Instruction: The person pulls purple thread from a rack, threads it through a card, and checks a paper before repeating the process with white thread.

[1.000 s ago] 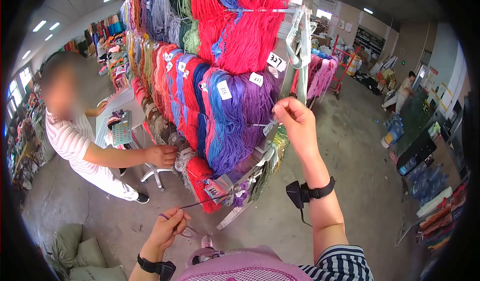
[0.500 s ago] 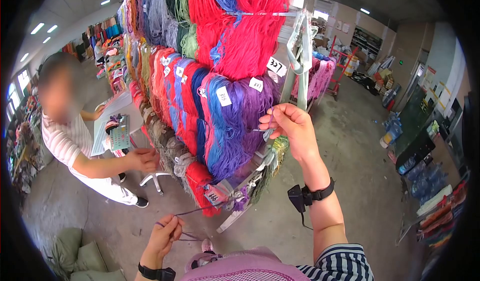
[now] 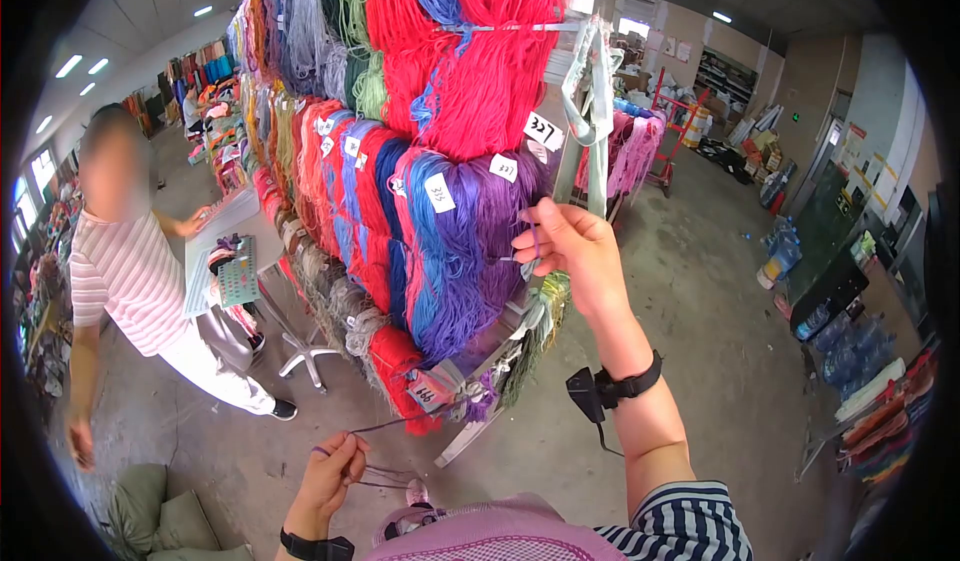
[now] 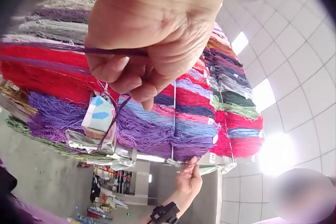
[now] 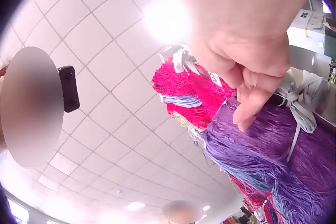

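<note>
Low in the head view, my left hand point(image 3: 328, 473) pinches a dark purple yarn strand point(image 3: 400, 422), which runs to the lower end of the yarn rack; loose ends trail beside the fingers. In the left wrist view the same strand point(image 4: 113, 51) passes into the curled fingers. Higher up, my right hand point(image 3: 582, 261) is at the rack's end, thumb and forefinger pinching a thin purple thread point(image 3: 536, 239). Just behind it hang purple skeins point(image 3: 503, 211), also seen as purple yarn point(image 5: 257, 134) right by the fingertips in the right wrist view.
Red skeins point(image 3: 485, 91) hang above, with numbered paper tags point(image 3: 543, 131). A pale cloth strip point(image 3: 590, 91) is tied to the rack post. Another person point(image 3: 130, 261) stands left by a small table point(image 3: 235, 231). Green sacks point(image 3: 185, 521) lie on the floor at lower left.
My right hand has shifted slightly left and down, the purple thread now showing at its fingertips. The left hand keeps its hold. The other person's hand has left the skeins and dropped to their side.
</note>
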Demonstrator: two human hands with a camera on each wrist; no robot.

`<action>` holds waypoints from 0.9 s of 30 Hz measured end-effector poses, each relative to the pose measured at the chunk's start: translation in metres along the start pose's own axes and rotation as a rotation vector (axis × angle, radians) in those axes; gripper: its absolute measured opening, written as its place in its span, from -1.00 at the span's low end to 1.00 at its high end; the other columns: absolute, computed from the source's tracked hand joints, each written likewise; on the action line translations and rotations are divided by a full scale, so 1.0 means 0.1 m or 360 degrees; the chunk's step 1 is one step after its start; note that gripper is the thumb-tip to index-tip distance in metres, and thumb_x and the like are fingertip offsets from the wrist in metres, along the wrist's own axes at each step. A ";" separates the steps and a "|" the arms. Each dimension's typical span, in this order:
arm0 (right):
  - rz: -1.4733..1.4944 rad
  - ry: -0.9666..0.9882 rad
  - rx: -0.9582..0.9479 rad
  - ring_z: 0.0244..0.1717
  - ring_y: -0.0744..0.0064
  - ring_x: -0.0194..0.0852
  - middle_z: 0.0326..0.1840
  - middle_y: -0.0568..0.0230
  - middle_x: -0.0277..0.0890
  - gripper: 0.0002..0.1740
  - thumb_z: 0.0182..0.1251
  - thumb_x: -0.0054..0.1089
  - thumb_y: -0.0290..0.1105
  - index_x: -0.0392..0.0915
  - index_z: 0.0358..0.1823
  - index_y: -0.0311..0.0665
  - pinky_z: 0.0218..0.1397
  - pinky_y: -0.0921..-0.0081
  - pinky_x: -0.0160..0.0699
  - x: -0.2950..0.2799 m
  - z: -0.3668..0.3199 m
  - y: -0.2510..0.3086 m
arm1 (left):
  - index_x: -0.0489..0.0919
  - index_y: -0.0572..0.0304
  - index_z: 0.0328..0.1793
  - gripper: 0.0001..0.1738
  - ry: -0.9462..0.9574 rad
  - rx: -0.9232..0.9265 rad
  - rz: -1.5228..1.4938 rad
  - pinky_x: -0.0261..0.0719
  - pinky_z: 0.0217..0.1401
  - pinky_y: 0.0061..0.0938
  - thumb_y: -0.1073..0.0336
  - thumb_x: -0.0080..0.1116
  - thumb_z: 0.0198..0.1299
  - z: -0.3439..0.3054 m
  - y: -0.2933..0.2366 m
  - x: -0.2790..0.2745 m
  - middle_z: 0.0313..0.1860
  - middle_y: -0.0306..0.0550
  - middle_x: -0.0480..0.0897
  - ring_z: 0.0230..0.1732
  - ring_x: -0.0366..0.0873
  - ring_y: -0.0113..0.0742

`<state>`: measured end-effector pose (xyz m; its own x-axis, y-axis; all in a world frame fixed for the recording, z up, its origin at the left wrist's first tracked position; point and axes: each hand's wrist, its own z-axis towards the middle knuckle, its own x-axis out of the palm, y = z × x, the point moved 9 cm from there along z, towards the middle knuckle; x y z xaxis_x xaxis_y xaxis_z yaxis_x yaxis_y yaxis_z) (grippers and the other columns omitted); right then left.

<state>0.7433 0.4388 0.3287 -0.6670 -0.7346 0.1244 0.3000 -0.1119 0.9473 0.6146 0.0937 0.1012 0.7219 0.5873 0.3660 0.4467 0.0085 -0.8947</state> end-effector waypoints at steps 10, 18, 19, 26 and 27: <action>-0.0166 -0.0304 -0.0367 -0.52 0.71 0.50 -0.41 0.42 0.61 -0.91 0.27 0.36 -0.46 0.70 -0.24 -0.31 -0.45 0.72 0.46 -0.01 -0.03 0.13 | 0.55 0.30 -0.19 -0.68 -0.0023 0.0004 0.0013 0.10 -0.57 -0.63 0.17 -0.02 0.48 -0.01 0.00 0.00 -0.65 -0.26 0.39 -0.65 0.19 -0.54; 0.0019 -0.0028 -0.0267 -0.44 0.70 0.49 -0.34 0.38 0.62 -0.85 0.38 0.24 -0.38 0.65 -0.31 -0.31 -0.42 0.73 0.35 -0.03 -0.14 0.12 | 0.56 0.29 -0.19 -0.69 -0.0032 0.0015 0.0018 0.10 -0.56 -0.63 0.18 -0.02 0.47 -0.08 0.05 0.04 -0.65 -0.25 0.40 -0.64 0.20 -0.54; 0.0088 0.0053 -0.0161 -0.43 0.70 0.48 -0.34 0.38 0.62 -0.82 0.41 0.20 -0.36 0.63 -0.34 -0.30 -0.44 0.74 0.28 -0.02 -0.18 0.06 | 0.56 0.29 -0.19 -0.69 -0.0044 0.0010 0.0022 0.10 -0.56 -0.64 0.18 -0.02 0.47 -0.10 0.05 0.03 -0.65 -0.25 0.40 -0.64 0.20 -0.54; -0.0034 0.0374 -0.0130 -0.39 0.58 0.54 -0.35 0.28 0.62 -0.82 0.42 0.16 -0.34 0.59 -0.26 -0.31 -0.30 0.63 0.38 0.03 -0.68 0.03 | 0.53 0.21 0.03 -0.72 0.0155 0.0188 -0.0212 0.12 -0.57 -0.60 0.16 -0.04 0.47 -0.08 -0.14 0.14 -0.69 -0.20 0.40 -0.68 0.20 -0.50; 0.0063 0.0357 -0.0055 -0.31 0.56 0.58 -0.35 0.27 0.64 -0.79 0.46 0.12 -0.36 0.62 -0.09 -0.36 -0.18 0.61 0.44 0.03 -0.62 0.05 | 0.51 0.16 0.19 -0.66 0.0316 0.0288 -0.0395 0.14 -0.58 -0.59 0.15 -0.05 0.47 -0.03 -0.30 0.31 -0.69 -0.17 0.41 -0.71 0.21 -0.48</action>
<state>0.7856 0.3944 0.3154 -0.4869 -0.8690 0.0887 0.3486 -0.1002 0.9319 0.6250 0.1091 0.1404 0.6997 0.3810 0.6043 0.5332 0.2844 -0.7967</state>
